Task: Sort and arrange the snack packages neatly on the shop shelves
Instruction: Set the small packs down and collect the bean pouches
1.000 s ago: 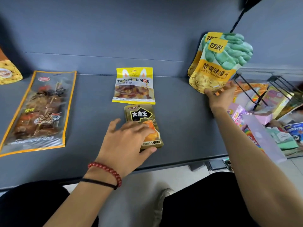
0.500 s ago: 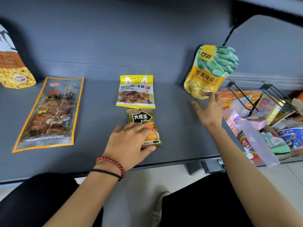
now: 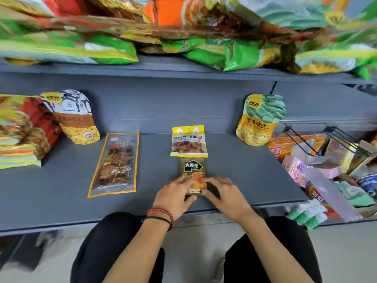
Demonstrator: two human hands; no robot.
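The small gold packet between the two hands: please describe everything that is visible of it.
The small gold packet looks like glossy foil, with a black arrow-shaped label bearing white characters and an orange food picture below. It lies flat on the grey shelf, just in front of the yellow packet. The left hand and right hand touch its near end from either side; blur hides whether they pinch it.
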